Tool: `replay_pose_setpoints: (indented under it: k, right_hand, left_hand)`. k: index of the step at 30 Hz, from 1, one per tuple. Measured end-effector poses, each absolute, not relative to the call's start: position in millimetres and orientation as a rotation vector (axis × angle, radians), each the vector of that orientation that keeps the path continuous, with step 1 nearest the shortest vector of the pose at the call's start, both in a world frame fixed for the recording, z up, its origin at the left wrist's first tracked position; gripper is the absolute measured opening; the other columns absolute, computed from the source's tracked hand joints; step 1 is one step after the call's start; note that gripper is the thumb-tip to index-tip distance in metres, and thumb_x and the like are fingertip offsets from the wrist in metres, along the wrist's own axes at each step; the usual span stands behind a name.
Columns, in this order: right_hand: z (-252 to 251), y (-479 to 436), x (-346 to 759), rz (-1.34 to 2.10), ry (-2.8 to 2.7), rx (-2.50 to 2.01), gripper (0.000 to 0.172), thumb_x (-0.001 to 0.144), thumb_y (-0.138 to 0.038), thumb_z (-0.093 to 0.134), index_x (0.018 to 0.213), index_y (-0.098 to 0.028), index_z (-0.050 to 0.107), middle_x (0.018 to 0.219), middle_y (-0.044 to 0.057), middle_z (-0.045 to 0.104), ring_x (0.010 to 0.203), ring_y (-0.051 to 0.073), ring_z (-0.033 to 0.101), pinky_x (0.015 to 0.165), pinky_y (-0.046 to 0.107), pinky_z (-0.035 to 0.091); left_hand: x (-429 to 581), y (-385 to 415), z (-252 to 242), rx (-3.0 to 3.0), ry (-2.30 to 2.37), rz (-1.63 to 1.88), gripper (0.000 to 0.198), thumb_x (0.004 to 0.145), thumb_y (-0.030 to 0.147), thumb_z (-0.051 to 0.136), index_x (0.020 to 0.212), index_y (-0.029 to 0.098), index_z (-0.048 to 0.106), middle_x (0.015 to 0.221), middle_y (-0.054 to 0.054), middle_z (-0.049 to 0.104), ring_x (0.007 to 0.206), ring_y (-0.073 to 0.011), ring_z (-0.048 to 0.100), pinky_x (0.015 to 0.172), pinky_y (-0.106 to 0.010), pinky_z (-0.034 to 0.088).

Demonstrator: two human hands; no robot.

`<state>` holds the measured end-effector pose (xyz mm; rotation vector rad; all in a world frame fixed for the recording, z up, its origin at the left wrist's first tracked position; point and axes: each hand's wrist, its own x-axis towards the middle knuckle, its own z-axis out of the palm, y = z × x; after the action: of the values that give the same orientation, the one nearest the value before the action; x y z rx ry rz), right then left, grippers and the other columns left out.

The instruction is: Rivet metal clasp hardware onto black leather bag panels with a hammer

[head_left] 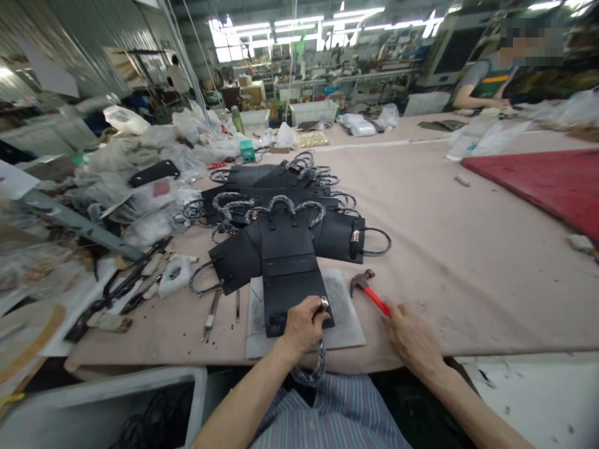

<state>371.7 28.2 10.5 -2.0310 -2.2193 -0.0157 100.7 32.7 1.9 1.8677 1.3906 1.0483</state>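
Note:
My left hand [304,324] is closed on a small silvery metal tool, held upright at the lower right corner of a black leather piece [292,280]. That piece lies on a pale, speckled board [349,312] at the table's front edge. A braided grey cord handle [317,373] hangs below my left hand over the edge. My right hand [412,337] is wrapped round the red handle of a claw hammer [372,293], whose head is at the right of the board. More black leather pieces with cord handles [344,236] are heaped behind.
Awls and thin tools [213,315] lie left of the board. Plastic bags [163,149] pile up at the left. A grey bin [199,399] stands below at front left. A red sheet [543,181] is at the right; a person [486,81] sits beyond.

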Motion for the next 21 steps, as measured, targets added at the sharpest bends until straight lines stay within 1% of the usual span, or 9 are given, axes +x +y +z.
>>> replay_pose_setpoints:
  k: [2,4,6,9,12,14,16,19,21]
  right_hand:
    - [-1,30,347,-0.024,-2.234,-1.785,0.037,0.101,-0.028,0.043,0.133,-0.014,0.055,0.129,0.020,0.064,0.111,0.033,0.064,0.085,0.044,0.050]
    - [-3,31,316,0.095,-2.269,-1.536,0.042,0.099,-0.028,0.047,0.138,-0.016,0.054,0.143,0.019,0.056,0.130,0.033,0.053,0.102,0.049,0.045]
    - [-3,33,287,0.248,-2.316,-1.372,0.044,0.097,-0.022,0.046,0.140,-0.018,0.055,0.145,0.016,0.055,0.133,0.031,0.050,0.108,0.050,0.042]
    - [-7,34,263,0.336,-2.340,-1.328,0.051,0.093,-0.015,0.044,0.142,-0.017,0.056,0.147,0.015,0.055,0.136,0.031,0.047,0.115,0.054,0.035]
    - [-12,33,261,0.335,-2.352,-1.357,0.052,0.093,-0.016,0.045,0.144,-0.015,0.054,0.150,0.013,0.053,0.139,0.031,0.044,0.119,0.056,0.030]
    - [-12,32,265,0.349,-2.361,-1.352,0.051,0.094,-0.017,0.046,0.145,-0.015,0.054,0.151,0.013,0.053,0.139,0.031,0.044,0.120,0.057,0.031]
    - [-11,32,267,0.364,-2.363,-1.337,0.050,0.094,-0.017,0.047,0.144,-0.015,0.054,0.151,0.014,0.053,0.138,0.032,0.045,0.119,0.058,0.033]
    - [-10,33,268,0.372,-2.346,-1.328,0.049,0.094,-0.018,0.048,0.142,-0.015,0.055,0.150,0.014,0.053,0.138,0.032,0.045,0.118,0.059,0.033]
    - [-9,34,267,0.381,-2.339,-1.325,0.048,0.094,-0.019,0.048,0.142,-0.014,0.055,0.150,0.014,0.053,0.138,0.032,0.044,0.119,0.058,0.032]
  left_hand:
    - [100,32,3,1.867,1.393,1.031,0.012,0.085,0.010,0.067,0.090,0.022,0.066,0.099,-0.003,0.072,0.095,-0.0185,0.069,0.088,-0.028,0.054]
    - [100,32,4,1.878,1.388,1.022,0.013,0.086,0.011,0.065,0.092,0.022,0.067,0.102,-0.004,0.072,0.098,-0.0188,0.069,0.090,-0.029,0.054]
    - [100,31,4,1.885,1.378,1.017,0.015,0.087,0.010,0.063,0.095,0.022,0.067,0.105,-0.004,0.072,0.101,-0.0187,0.069,0.093,-0.030,0.055]
    - [101,31,4,1.810,1.354,1.056,0.017,0.086,0.010,0.061,0.095,0.021,0.068,0.107,-0.005,0.074,0.102,-0.0184,0.069,0.096,-0.031,0.055]
    - [100,43,5,1.468,1.395,1.129,0.008,0.088,0.022,0.063,0.091,0.018,0.070,0.096,-0.006,0.075,0.092,-0.0193,0.072,0.089,-0.034,0.059]
    - [94,57,9,1.095,1.439,1.202,0.025,0.091,0.039,0.063,0.091,0.015,0.070,0.091,-0.008,0.075,0.084,-0.0202,0.074,0.080,-0.035,0.061]
    - [80,71,15,0.854,1.439,1.279,0.038,0.088,0.052,0.065,0.091,0.014,0.069,0.091,-0.010,0.075,0.083,-0.0209,0.074,0.078,-0.036,0.062]
    - [38,78,29,0.912,1.511,1.360,0.042,0.080,0.054,0.073,0.091,0.014,0.070,0.089,-0.007,0.075,0.084,-0.0202,0.073,0.085,-0.034,0.059]
    - [-4,71,38,1.009,1.709,1.363,0.040,0.081,0.054,0.071,0.090,0.014,0.071,0.084,-0.005,0.074,0.080,-0.0197,0.071,0.081,-0.032,0.057]
